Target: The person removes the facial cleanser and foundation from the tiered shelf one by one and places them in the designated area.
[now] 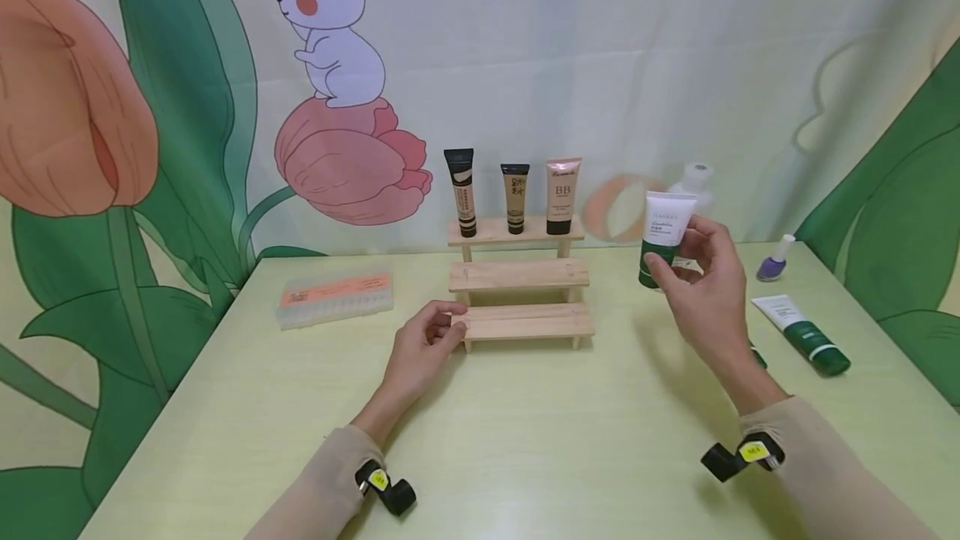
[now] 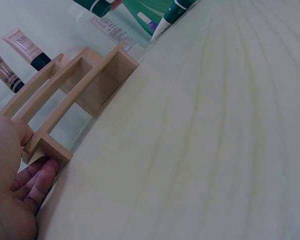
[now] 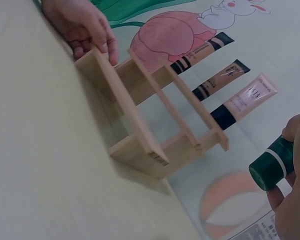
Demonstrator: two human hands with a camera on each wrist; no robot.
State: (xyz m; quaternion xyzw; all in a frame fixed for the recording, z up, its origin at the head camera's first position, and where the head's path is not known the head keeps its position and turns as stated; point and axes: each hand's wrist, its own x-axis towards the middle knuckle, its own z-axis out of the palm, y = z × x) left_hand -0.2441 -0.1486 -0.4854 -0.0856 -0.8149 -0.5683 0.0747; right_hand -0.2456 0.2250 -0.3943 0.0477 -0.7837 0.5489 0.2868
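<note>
A three-tier wooden rack (image 1: 519,276) stands mid-table; its top tier bears a black-and-pink tube (image 1: 463,194), a gold tube (image 1: 515,200) and a pink BB tube (image 1: 562,197), all upright. The left hand (image 1: 423,348) grips the left end of the lowest tier, thumb on the front edge; the left wrist view shows its fingers (image 2: 37,182) beside the end panel. To the right of the rack, the right hand (image 1: 708,290) holds a white-and-green tube (image 1: 666,227) upright in the air, cap down. In the right wrist view only its green cap end (image 3: 272,165) shows.
Behind the right hand stands a whitish bottle (image 1: 697,180), partly hidden. A purple polish bottle (image 1: 774,261) and a white-and-green tube (image 1: 806,336) are at the right; another green end peeks out by the right wrist. A flat clear case (image 1: 335,298) lies left.
</note>
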